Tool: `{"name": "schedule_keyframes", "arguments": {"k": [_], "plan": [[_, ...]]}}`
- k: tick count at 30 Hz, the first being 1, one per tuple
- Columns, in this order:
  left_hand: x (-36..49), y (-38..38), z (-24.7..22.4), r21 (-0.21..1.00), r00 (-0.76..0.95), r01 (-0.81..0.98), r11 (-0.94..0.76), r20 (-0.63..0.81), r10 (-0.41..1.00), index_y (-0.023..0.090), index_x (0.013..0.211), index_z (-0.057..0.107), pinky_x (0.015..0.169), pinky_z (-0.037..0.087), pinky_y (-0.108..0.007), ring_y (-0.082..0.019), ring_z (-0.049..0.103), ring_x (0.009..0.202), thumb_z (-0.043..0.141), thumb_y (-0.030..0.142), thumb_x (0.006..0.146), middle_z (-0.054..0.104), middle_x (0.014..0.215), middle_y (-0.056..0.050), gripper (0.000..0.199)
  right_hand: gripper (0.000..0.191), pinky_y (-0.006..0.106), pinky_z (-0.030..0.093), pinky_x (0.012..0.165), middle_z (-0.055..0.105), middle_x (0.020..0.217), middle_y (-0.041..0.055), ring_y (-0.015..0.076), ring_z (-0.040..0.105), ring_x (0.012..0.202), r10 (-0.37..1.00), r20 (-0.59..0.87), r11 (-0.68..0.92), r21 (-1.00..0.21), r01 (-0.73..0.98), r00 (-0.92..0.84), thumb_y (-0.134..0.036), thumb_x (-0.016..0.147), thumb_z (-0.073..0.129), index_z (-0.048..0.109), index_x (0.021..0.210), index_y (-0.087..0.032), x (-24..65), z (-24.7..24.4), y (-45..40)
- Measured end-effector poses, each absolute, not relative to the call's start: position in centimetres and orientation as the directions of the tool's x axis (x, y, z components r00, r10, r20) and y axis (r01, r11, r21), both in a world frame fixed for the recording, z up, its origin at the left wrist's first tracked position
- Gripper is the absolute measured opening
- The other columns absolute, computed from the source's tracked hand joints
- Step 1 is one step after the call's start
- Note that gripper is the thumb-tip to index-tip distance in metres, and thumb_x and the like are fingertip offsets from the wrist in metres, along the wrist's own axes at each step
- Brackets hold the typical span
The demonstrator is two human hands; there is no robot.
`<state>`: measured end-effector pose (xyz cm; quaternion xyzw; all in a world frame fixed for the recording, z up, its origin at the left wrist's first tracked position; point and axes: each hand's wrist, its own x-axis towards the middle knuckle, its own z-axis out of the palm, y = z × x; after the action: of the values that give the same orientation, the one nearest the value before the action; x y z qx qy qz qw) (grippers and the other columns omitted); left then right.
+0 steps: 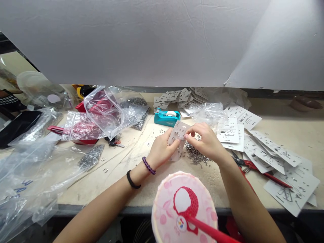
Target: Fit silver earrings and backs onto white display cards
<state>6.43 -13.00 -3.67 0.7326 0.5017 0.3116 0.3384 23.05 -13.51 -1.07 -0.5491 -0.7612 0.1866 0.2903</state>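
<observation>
My left hand [164,148] grips an earring card [180,130] by its left side, thumb across its front. Several small metal pieces sit on the card. At the card's right edge, my right hand [204,140] has thumb and forefinger pinched together; anything between them is too small to make out. A pile of tiny metal parts [196,155] lies on the table just under my right hand. Right behind the card stands a teal tape dispenser [165,118].
Filled cards [275,150] spread over the right side, with red-handled pliers [265,175] among them. Clear plastic bags [113,108] crowd the left. A cup with a pink lid [174,182] and red straw rises at the front. A large white panel [141,44] overhangs the back.
</observation>
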Motion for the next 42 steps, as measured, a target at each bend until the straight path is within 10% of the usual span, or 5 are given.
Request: {"name": "schedule_keyframes", "arguments": {"k": [42], "plan": [[6.3, -13.1, -3.1, 0.779, 0.378, 0.561, -0.279, 0.059, 0.924, 0.017, 0.095, 0.056, 0.065, 0.043, -0.028, -0.020, 0.060, 0.078, 0.042, 0.039, 0.084, 0.065, 0.088, -0.006, 0.028, 0.015, 0.026, 0.036, 0.060, 0.058, 0.061, -0.0014, 0.0141, 0.049, 0.063, 0.978, 0.169, 0.207, -0.743, 0.637, -0.120, -0.026, 0.077, 0.054, 0.062, 0.066, -0.020, 22.0, -1.6, -13.2]]}}
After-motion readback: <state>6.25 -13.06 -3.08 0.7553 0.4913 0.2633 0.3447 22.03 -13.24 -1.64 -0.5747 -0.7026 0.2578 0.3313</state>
